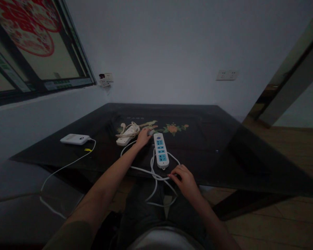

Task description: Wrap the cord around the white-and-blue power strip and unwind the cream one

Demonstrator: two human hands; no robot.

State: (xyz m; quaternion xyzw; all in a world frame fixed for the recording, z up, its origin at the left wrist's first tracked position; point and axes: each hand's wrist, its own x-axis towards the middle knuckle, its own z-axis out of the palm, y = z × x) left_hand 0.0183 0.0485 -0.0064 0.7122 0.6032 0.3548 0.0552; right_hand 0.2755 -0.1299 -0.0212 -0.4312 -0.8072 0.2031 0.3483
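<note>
Black and glossy, the surface point(203, 156) stands against a plain pale wall point(167, 52), its far half printed with a peach-coloured flower point(173, 128) and green leaves. To the left a dark-framed window point(62, 62) carries red round decorations point(33, 24); wall outlets point(227, 75) sit at right and, near the window, at left. Brownish floor point(289, 149) shows on the right.

A white power strip point(160, 151) with blue socket panels lies lengthwise at the middle of the surface, its white cord point(153, 172) looped about its near end and hanging over the near edge. The left hand point(144, 136) is closed on a pale plug point(150, 132) beside the strip's far end; the right hand point(183, 177) pinches the cord at the near edge. Left of them lies a second strip point(125, 140) wrapped in its own cable, and farther left a white device point(75, 139) with a yellow tag point(88, 150) near its lead.

Faint characters point(135, 118) at far left on the surface are too small to read.
</note>
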